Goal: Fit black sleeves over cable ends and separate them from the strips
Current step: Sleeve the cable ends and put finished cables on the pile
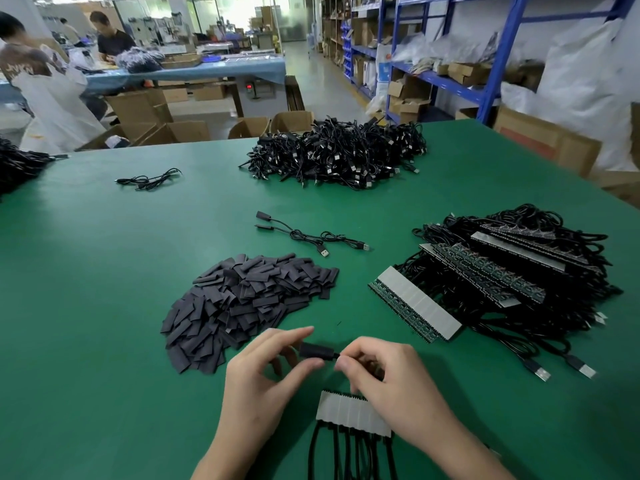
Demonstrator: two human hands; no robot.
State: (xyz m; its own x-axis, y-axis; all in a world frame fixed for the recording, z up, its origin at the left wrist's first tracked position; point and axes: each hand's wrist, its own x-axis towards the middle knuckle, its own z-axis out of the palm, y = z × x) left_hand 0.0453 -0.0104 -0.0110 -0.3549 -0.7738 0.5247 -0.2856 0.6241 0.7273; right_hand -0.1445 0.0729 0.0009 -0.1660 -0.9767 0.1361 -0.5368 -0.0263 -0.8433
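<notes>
My left hand [266,368] pinches a black sleeve [313,350] between thumb and fingers, just above the green table [104,271]. My right hand [384,372] pinches the thin cable end sticking out of the sleeve's right side. Below the hands lies a white-taped strip [349,412] with several black cables running toward me. A heap of loose black sleeves [246,303] lies to the upper left of my hands. Two sleeved cables [308,233] lie beyond that heap.
A stack of strips with attached cables [502,282] fills the right side. A big pile of cables [336,154] sits at the far middle, a lone cable [149,180] at far left. People, cardboard boxes and blue shelving stand beyond the table.
</notes>
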